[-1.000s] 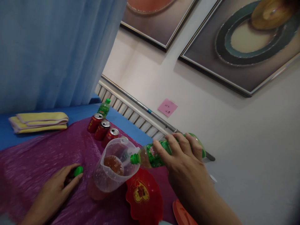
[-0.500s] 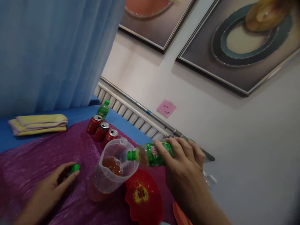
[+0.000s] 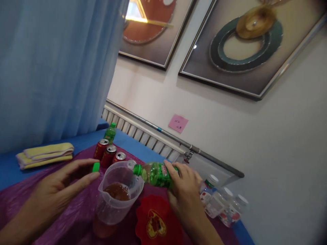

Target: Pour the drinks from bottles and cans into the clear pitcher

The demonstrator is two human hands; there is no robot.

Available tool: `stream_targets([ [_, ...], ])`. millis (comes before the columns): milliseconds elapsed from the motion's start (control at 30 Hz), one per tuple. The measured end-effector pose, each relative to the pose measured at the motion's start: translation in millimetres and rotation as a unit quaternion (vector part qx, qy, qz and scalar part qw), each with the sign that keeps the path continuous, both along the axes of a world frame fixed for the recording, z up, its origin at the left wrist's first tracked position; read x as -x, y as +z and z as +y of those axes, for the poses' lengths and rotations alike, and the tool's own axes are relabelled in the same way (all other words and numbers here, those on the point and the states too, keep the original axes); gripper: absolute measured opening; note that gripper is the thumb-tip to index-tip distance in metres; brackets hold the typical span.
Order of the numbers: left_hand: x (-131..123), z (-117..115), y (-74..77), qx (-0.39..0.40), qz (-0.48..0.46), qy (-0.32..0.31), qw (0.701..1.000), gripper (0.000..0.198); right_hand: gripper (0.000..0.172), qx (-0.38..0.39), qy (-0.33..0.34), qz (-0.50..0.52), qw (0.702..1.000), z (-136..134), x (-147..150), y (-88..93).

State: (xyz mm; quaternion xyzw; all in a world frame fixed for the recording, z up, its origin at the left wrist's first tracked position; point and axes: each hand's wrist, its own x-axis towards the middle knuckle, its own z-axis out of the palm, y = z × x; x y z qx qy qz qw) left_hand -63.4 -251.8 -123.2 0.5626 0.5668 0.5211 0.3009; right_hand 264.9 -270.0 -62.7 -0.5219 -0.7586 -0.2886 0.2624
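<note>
My right hand [image 3: 185, 194] is wrapped round a green soda bottle [image 3: 154, 173], tipped nearly flat with its mouth over the rim of a clear plastic measuring jug [image 3: 111, 212]. Brown liquid [image 3: 117, 192] with some bubbles stands in the jug. Left of the jug, my left hand [image 3: 63, 189] pinches a green bottle cap [image 3: 96, 167] between thumb and fingertips. A red scalloped dish [image 3: 143, 224] with a gold design sits right of the jug, beneath the bottle.
Red drink cans [image 3: 109, 156] and another green bottle [image 3: 110, 133] stand behind the jug. A folded yellow towel [image 3: 46, 154] lies at the left. Several clear jars [image 3: 217, 202] stand at the right by the wall. Purple plastic sheeting [image 3: 68, 211] covers the blue table.
My left hand has moved right and up with the cap, closer to the jug. The bottle is still tipped at the jug's rim. The camera view has shifted, bringing the jars into sight.
</note>
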Motion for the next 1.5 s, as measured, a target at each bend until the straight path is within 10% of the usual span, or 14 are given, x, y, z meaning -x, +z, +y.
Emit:
stream_targets([
  [233, -61, 3, 79.8, 0.048, -0.095, -0.123, 0.987, 0.061, 0.084, 0.108, 0.037, 0.187, 0.976, 13, -8, -36.4],
  [933, -150, 5, 132.7, 0.031, 0.114, -0.270, 0.956, 0.035, 0.078, 0.016, 0.055, 0.308, 0.950, -5, -40, -51.7],
  [1233, -199, 35, 174.0, 0.029, 0.218, -0.298, 0.929, 0.046, 0.079, 0.020, -0.003, 0.348, 0.937, 0, -59, -46.0],
  [1500, -218, 54, 182.3, 0.075, 0.220, -0.355, 0.906, 0.037, 0.078, -0.038, -0.018, 0.317, 0.948, 17, -62, -64.6],
])
